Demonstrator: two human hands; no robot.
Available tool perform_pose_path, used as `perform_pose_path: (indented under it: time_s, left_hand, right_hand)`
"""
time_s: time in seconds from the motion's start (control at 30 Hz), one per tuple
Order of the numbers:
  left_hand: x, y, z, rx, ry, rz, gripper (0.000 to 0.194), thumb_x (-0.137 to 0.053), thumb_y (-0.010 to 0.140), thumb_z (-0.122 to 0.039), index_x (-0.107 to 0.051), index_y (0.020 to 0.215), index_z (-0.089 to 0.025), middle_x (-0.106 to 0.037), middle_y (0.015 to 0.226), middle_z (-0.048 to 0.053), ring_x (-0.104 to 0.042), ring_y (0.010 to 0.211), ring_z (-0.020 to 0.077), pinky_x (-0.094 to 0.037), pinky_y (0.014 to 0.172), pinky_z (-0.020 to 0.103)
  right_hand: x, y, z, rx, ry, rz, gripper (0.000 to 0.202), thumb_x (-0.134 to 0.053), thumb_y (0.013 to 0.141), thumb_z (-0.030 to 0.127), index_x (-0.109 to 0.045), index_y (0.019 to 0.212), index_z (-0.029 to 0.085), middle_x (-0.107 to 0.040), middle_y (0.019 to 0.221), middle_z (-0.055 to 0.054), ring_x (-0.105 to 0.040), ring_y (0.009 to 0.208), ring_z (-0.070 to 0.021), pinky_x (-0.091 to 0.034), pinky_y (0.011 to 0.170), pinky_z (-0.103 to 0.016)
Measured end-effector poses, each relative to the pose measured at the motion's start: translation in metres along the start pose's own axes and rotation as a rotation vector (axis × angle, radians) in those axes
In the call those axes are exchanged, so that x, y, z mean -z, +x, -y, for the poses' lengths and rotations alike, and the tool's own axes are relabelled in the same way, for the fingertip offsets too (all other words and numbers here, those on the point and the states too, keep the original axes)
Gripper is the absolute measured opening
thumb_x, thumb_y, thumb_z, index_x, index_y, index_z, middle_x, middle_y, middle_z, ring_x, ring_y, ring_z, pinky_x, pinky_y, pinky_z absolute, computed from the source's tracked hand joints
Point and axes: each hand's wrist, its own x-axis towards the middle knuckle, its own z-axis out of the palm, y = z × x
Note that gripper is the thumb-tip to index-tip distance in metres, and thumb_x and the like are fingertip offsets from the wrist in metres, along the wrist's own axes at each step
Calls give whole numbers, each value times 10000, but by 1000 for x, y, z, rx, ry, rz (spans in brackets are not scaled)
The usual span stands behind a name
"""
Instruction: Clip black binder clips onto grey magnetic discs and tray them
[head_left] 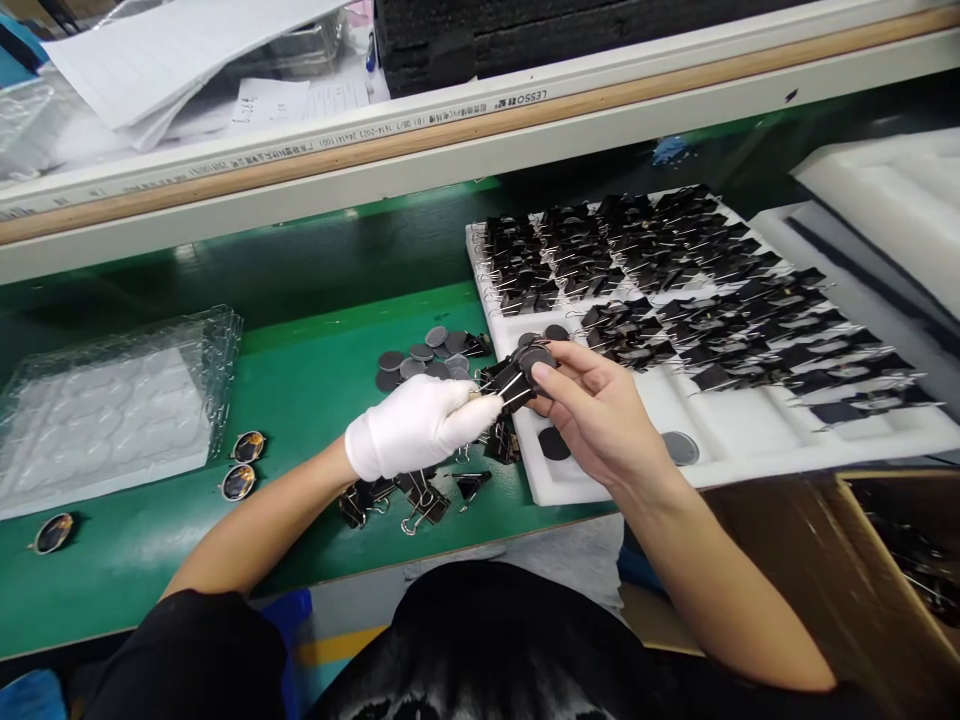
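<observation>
A black metal binder clip with silver handles (510, 386) is pinched by the white-gloved left hand (412, 425) over the white rectangular tray (559, 485), and round dark-grey discs (535, 360) gripped by the bare right hand (611, 420) might be skewed by uneven release.

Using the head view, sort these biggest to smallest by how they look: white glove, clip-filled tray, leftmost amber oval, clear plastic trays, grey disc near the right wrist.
1. Clip-filled tray
2. Clear plastic trays
3. White glove
Grey disc and amber oval look too alike to rank.
</observation>
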Motion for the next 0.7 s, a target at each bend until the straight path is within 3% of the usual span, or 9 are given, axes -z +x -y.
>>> perform_pose_path:
  time_s: [0.1,0.2,0.33,0.43,0.5,0.57,0.7]
  left_hand:
    - [9,1,5,-58,37,-106,556,-208,1073,-403,-647,808,-188,-676,739,32,-603,660,133,-420,669,278]
    - [11,4,9,54,358,-241,561,-325,1036,-559,-632,746,-190,-629,658,35,-559,595,159,-325,598,298]
    - [-1,7,10,41,628,-158,606,-426,952,-694,-624,685,-187,-587,569,49,-542,550,190,-232,573,302]
    - [-9,7,10,18,728,-85,497,-440,975,-513,-623,656,-179,-592,562,66,-523,525,189,-204,571,310]
    - [-8,7,11,29,723,-82,434,-442,966,-412,-600,632,-184,-580,561,53,-486,514,171,-187,570,313]
    - [0,7,14,47,635,-122,429,-463,949,-412,-547,592,-189,-520,529,19,-415,500,141,-186,569,308]
    - [16,6,16,9,246,-236,449,-497,926,-390,-429,534,-182,-404,500,-38,-320,514,90,-250,562,271]
  right_hand:
    - [-2,2,-1,31,121,-71,245,-840,777,385,-708,948,268,-748,991,3,-702,921,-170,-609,810,-335]
    - [-3,4,0,36,221,-126,226,-769,823,464,-672,924,286,-734,1003,12,-688,920,-178,-595,771,-329]
    - [-5,3,2,-55,365,-160,229,-789,802,433,-650,884,271,-679,866,33,-614,718,-120,-541,646,-266]
    - [-7,-2,2,-126,466,-183,236,-827,765,364,-658,890,257,-641,847,44,-609,740,-99,-540,661,-241]
    - [-6,-4,1,-155,452,-150,244,-823,759,376,-676,904,246,-642,861,31,-619,775,-111,-555,675,-249]
    - [-3,-7,0,-148,380,-99,258,-821,757,404,-695,912,240,-644,856,24,-618,778,-114,-565,677,-246]
    - [7,-12,-6,-102,204,-80,249,-843,756,432,-711,866,253,-676,836,27,-641,772,-117,-597,726,-254]
